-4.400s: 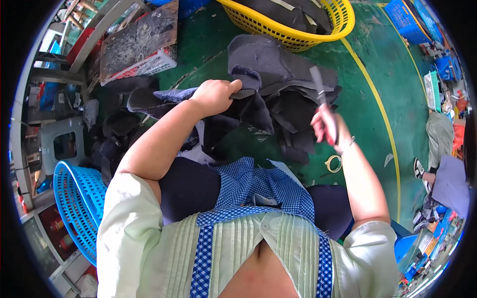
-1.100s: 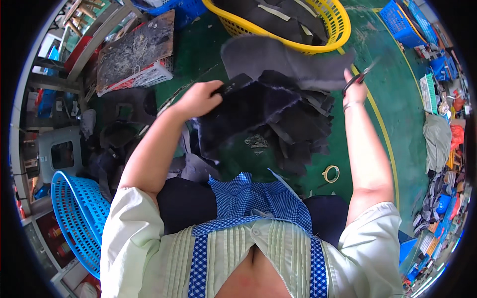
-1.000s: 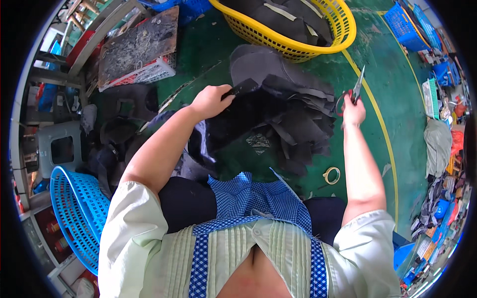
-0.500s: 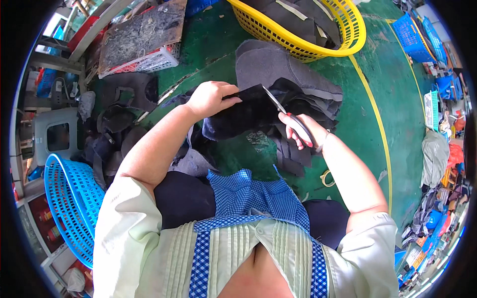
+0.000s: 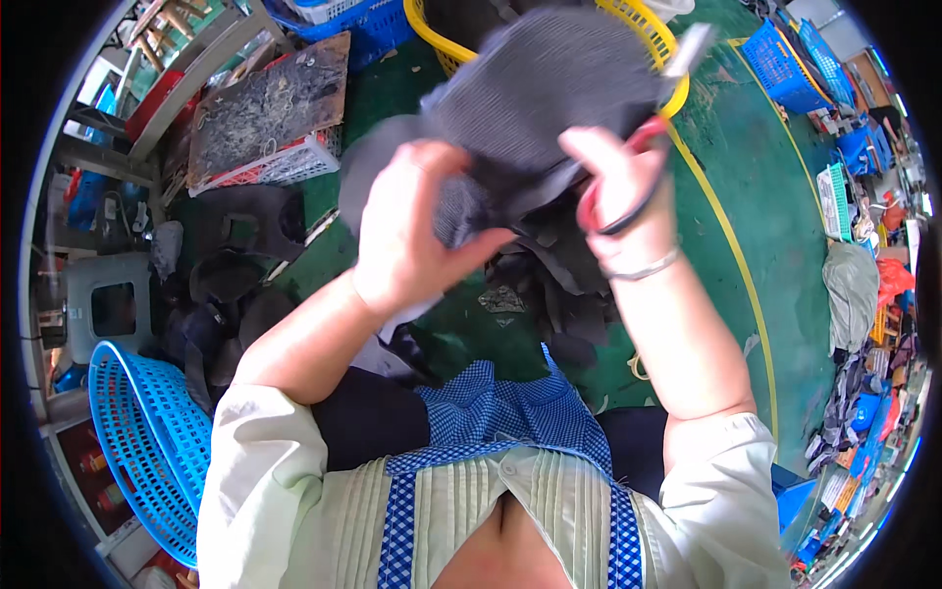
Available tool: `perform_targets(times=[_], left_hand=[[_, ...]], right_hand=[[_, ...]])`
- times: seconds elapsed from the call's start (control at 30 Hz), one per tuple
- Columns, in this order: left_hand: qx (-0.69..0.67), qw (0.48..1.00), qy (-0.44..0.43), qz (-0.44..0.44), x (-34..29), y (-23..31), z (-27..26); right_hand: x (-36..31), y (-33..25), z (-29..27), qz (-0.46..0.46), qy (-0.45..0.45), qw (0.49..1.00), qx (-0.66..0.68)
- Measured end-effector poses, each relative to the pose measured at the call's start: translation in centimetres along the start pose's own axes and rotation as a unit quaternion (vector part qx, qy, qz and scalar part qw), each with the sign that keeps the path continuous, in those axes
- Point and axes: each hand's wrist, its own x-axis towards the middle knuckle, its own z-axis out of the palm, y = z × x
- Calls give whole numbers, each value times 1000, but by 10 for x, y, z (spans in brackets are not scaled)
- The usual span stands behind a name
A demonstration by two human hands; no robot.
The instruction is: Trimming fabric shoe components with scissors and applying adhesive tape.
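Observation:
Large grey ribbed fabric pieces [image 5: 549, 83], blurred by motion, are raised in front of me over the floor. My left hand [image 5: 407, 231] is curled at their near left edge, thumb stretched to the right and fingers partly smeared. It seems to grip the cloth. In my right hand [image 5: 628, 191] is a pair of scissors [image 5: 591, 208] with red-lined handles, its blurred blades pointing up and away. The right index finger rests against the cloth, as far as the blur shows. Below lie dark fabric scraps [image 5: 559, 285] on the green floor.
A yellow basket [image 5: 677, 98] with dark cloth stands beyond the raised fabric. At left are a blue basket [image 5: 147, 452], a grey stool [image 5: 108, 304], more scraps [image 5: 231, 275] and a board-topped crate [image 5: 270, 108]. Crates and bags line the right side.
The grey pieces have come up off the floor toward me, and the dark furry strip is no longer visible between my hands. The scissors have swung from pointing left to pointing up and right.

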Motion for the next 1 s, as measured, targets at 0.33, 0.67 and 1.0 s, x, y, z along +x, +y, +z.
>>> perform_targets(times=[0.33, 0.67, 1.0], left_hand=[[-421, 563, -560, -438, -55, -82, 61], [-323, 777, -364, -399, -20, -80, 32], [-86, 933, -287, -197, -91, -93, 121]], right_hand=[[31, -11, -38, -15, 74, 965, 251], [90, 66, -184, -71, 148, 960, 227], [-34, 147, -228, 242, -36, 945, -219]])
